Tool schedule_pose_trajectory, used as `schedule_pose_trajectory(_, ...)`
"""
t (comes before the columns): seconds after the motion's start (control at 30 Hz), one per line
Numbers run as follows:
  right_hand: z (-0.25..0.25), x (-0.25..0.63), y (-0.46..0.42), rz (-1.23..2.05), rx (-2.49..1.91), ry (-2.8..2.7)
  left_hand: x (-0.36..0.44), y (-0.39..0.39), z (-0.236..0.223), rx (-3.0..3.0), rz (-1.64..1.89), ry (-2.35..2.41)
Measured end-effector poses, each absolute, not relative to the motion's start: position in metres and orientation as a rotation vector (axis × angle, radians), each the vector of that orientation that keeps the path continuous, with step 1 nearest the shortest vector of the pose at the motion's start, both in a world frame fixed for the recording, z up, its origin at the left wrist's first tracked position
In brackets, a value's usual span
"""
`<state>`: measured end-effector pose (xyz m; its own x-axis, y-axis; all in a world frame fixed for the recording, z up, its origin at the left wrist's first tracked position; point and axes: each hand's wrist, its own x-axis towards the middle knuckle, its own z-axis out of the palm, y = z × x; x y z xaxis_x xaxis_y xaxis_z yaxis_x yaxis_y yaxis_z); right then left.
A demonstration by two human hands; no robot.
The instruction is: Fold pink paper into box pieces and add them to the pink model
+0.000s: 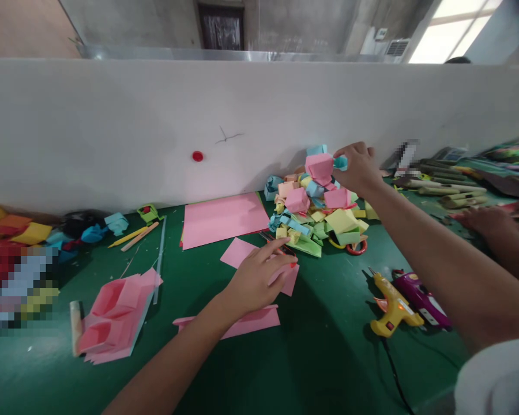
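My right hand [358, 166] is raised at the top of a heap of folded paper pieces [313, 202] in pink, blue, yellow and green. Its fingertips pinch a small light-blue paper piece [339, 162], beside a pink folded paper box [319, 167]. Whether that box hangs from the pinch or rests on the heap, I cannot tell. My left hand [259, 274] lies palm down with fingers apart over small pink paper pieces [237, 252]. A dark, slim tool [288, 250] shows partly by its fingers. Below the wrist lies a folded pink strip [255, 323].
A yellow glue gun [391, 305] with a cord and a purple device [421, 300] lie at right. Pink sheets [225, 219] rest against the white partition [125, 138]. Folded pink boxes [116, 314] sit at left. Another person's hand [486, 222] is at far right, near rolled green sticks [462, 199].
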<state>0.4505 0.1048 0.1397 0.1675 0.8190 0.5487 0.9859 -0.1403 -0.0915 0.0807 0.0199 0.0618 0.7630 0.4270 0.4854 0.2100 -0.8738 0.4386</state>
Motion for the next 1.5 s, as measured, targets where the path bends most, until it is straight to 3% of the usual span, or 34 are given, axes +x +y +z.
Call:
schedule_pose_trajectory(0.67,0.146,0.418,0.074,-0.471,-2.000,-1.724,0.063,0.018,0.066,2.621,0.778,0.576)
schedule_pose_trajectory(1.1,0.137,0.418,0.107,-0.238,-2.344,-1.675,-0.012,0.002,0.043,2.676,0.555,0.870)
schedule_pose_trajectory(1.5,0.146,0.407,0.127,-0.235,-2.393,-1.760,-0.068,-0.041,0.048,2.733,0.717,1.053)
